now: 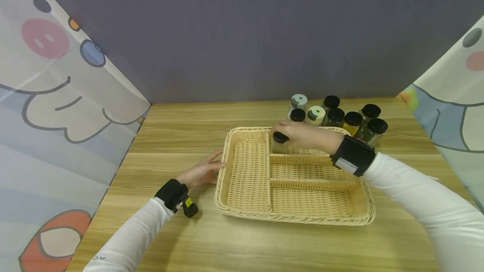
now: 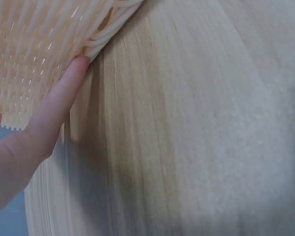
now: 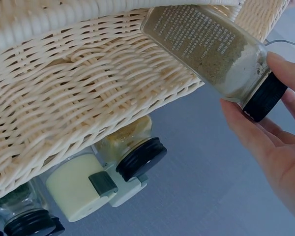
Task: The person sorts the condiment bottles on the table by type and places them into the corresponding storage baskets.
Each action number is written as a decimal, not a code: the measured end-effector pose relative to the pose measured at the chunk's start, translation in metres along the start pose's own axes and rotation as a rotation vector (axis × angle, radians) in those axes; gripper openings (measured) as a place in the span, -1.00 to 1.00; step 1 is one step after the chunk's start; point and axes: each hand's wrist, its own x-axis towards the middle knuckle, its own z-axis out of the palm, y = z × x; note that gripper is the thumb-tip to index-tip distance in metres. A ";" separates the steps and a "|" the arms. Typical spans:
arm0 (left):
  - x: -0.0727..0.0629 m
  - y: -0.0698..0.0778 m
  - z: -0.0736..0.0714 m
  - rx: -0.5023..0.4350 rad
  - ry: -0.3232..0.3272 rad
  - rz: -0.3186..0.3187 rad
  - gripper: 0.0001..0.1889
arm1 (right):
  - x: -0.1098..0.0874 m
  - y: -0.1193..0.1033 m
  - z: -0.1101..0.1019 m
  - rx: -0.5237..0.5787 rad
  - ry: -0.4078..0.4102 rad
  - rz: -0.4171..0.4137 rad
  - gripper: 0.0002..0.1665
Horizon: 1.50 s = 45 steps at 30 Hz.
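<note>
A pale woven basket (image 1: pixel 247 171) has one long compartment at its left and three stacked compartments at its right. My right hand (image 1: pixel 304 134) pinches a glass spice jar (image 3: pixel 206 54) near its black lid. This jar holds a greyish-brown powder, with white print on its side. In the right wrist view it tilts, its base reaching into the basket's back right compartment. Against the basket's left side rests my left hand (image 1: pixel 202 172), its thumb (image 2: pixel 64 93) straight along the woven wall under the rim. The other left fingers are mostly hidden.
Behind the basket stand several jars with black lids, one with yellow contents (image 1: pixel 352 121). Among them are a pale-green-capped container (image 1: pixel 316 114) and a pale-blue-capped one (image 1: pixel 298 103). A dark wall (image 1: pixel 242 37) rises behind the wooden table (image 1: pixel 181 129); printed curtains (image 1: pixel 49 95) hang at both sides.
</note>
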 end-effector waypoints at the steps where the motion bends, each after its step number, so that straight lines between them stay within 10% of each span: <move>1: 0.000 0.000 0.000 -0.005 0.004 -0.003 -0.36 | 0.001 0.000 0.001 0.000 -0.002 -0.001 -0.43; 45: 0.000 0.000 0.001 0.014 0.028 -0.008 -0.37 | 0.008 0.010 0.018 -0.020 0.016 -0.022 -0.46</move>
